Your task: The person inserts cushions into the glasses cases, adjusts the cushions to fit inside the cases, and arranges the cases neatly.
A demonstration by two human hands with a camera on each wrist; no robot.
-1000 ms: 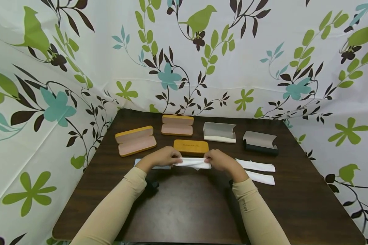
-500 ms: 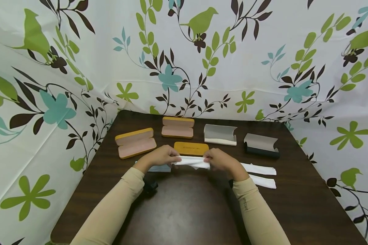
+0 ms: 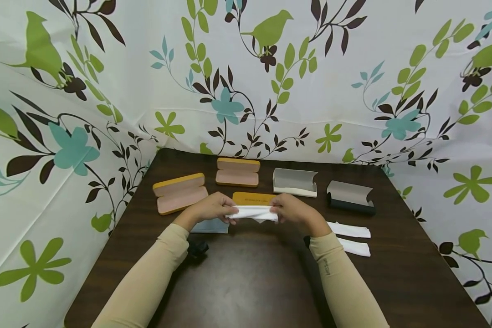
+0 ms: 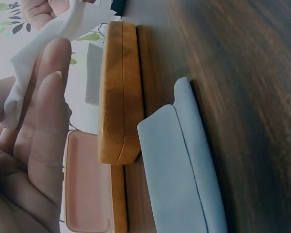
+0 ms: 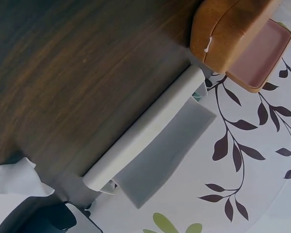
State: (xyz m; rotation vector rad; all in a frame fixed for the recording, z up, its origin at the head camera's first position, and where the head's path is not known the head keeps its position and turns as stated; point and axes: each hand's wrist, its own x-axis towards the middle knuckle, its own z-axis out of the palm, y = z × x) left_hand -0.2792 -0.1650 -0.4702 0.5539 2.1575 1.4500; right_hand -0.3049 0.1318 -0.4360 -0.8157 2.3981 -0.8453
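A narrow folded white cloth (image 3: 252, 212) is stretched between my two hands, above the table. My left hand (image 3: 214, 208) pinches its left end between thumb and fingers; the left wrist view shows this same cloth (image 4: 41, 46) lying over the fingers. At the other end, my right hand (image 3: 293, 210) pinches the cloth; the right wrist view does not show this hand. Just behind the cloth lies a closed orange-yellow glasses case (image 3: 250, 198), partly covered. Below my left hand is a closed light blue glasses case (image 4: 172, 160).
Two open yellow cases with pink lining, one at left (image 3: 180, 193) and one at back (image 3: 238, 173), stand on the dark table (image 3: 246, 282). An open white case (image 3: 295, 183) and black case (image 3: 350, 198) stand at right, near two folded white cloths (image 3: 350, 230).
Both hands have risen slightly with the cloth, which now hides more of the closed yellow case. More of the light blue case shows below my left hand.
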